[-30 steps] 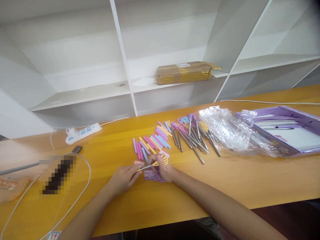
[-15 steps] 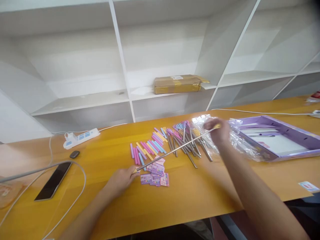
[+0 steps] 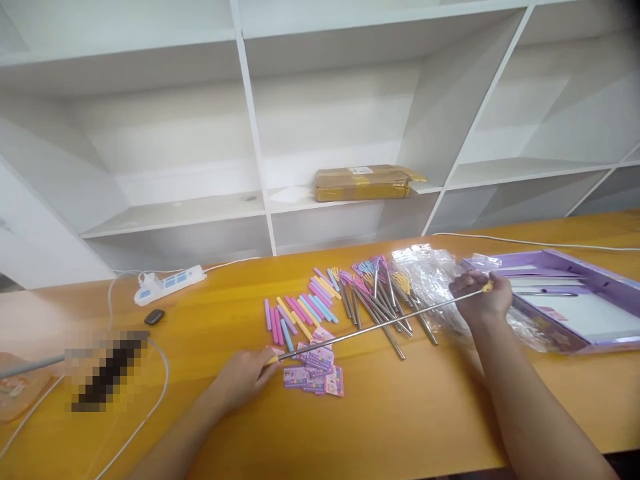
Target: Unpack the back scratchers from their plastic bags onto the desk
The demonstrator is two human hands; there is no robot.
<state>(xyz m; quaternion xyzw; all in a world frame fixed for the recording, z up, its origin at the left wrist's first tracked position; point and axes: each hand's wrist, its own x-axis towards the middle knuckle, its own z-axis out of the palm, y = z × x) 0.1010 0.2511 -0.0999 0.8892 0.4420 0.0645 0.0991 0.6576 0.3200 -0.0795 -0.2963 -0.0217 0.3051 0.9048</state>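
A telescopic back scratcher with a thin silver rod stretches between my two hands. My left hand is closed on its yellow handle end. Closed around the yellow claw end is my right hand, raised beside the clear plastic bags. Beneath the rod lies a pile of more back scratchers, with pink, blue, purple and yellow claws and bare metal rods. Left of them are several pastel tubes in loose rows. Small purple and pink printed cards lie in a heap just right of my left hand.
Clear plastic bags sit against a shallow purple box at the right. A power strip, a small black object and cables are on the left. A taped cardboard box rests on the white shelf behind.
My right hand has moved right and toward me, away from my left hand. More of the back scratcher's rod now shows between them. The camera view has tilted up slightly.
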